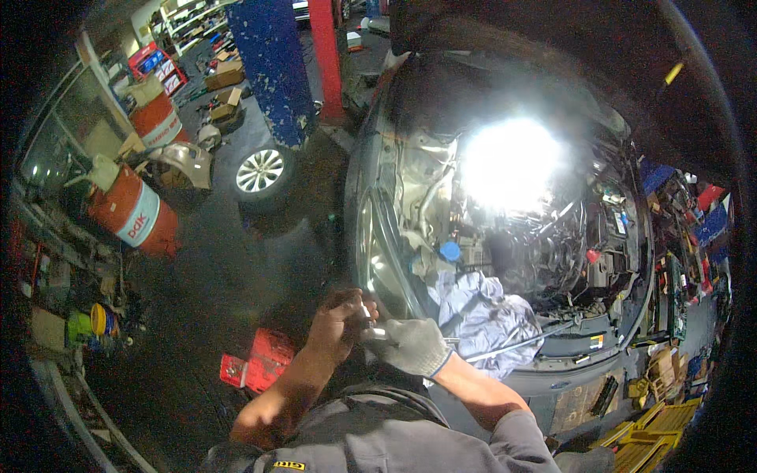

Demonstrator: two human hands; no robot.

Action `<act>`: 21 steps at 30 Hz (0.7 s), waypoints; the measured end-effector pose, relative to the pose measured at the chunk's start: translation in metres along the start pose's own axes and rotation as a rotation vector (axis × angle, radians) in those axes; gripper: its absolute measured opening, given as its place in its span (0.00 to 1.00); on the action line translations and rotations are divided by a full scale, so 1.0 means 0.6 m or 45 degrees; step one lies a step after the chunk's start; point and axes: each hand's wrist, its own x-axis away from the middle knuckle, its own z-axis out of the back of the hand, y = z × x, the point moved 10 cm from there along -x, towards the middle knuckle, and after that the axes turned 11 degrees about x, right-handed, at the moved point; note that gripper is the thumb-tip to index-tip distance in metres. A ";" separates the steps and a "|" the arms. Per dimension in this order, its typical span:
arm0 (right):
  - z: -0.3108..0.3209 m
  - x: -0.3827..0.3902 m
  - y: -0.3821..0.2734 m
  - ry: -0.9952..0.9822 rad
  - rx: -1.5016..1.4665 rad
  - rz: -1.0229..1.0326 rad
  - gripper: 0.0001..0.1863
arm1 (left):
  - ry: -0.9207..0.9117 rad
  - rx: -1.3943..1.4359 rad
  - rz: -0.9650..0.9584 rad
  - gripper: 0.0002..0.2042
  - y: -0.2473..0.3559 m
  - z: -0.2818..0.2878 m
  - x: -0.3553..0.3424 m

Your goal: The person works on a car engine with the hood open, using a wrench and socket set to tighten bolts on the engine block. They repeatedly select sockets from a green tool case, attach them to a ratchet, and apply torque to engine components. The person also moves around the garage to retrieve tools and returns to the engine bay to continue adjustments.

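My bare left hand (pixel 335 325) is closed in a pinch on a small shiny metal piece (pixel 365 312), which looks like a socket. Just beside it, my right hand (pixel 412 345), in a pale knitted glove, grips what looks like a ratchet wrench (pixel 376 334). The rounded metal head sticks out toward the left hand, while the glove hides most of the handle. Both hands meet in front of my body, by the car's headlight (pixel 388 280). A crumpled light-blue cloth (pixel 493 315) lies over the front of the engine bay, right of the glove.
A very bright lamp (pixel 511 164) lights the engine bay. A long metal bar (pixel 516 341) crosses the cloth. At left are a red case (pixel 270 361), a wheel (pixel 260 172) and red drums (pixel 136 211). A blue lift post (pixel 270 71) stands beyond. Yellow frames (pixel 650 430) lie at lower right.
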 end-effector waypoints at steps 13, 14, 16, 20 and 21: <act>0.069 -0.185 0.156 -0.056 0.383 -0.357 0.25 | -0.345 -1.017 0.278 0.09 0.019 -0.151 -0.297; 0.053 -0.191 0.175 -0.151 0.404 -0.475 0.25 | -0.387 -1.063 0.307 0.09 0.015 -0.160 -0.324; 0.047 -0.205 0.207 -0.139 0.292 -0.650 0.24 | -0.387 -0.856 0.556 0.07 0.002 -0.165 -0.365; 0.064 -0.253 0.217 0.162 0.261 -0.846 0.23 | -0.491 -0.796 0.749 0.08 0.020 -0.203 -0.453; 0.063 -0.267 0.223 0.194 0.235 -0.876 0.23 | -0.523 -0.798 0.783 0.08 0.024 -0.214 -0.470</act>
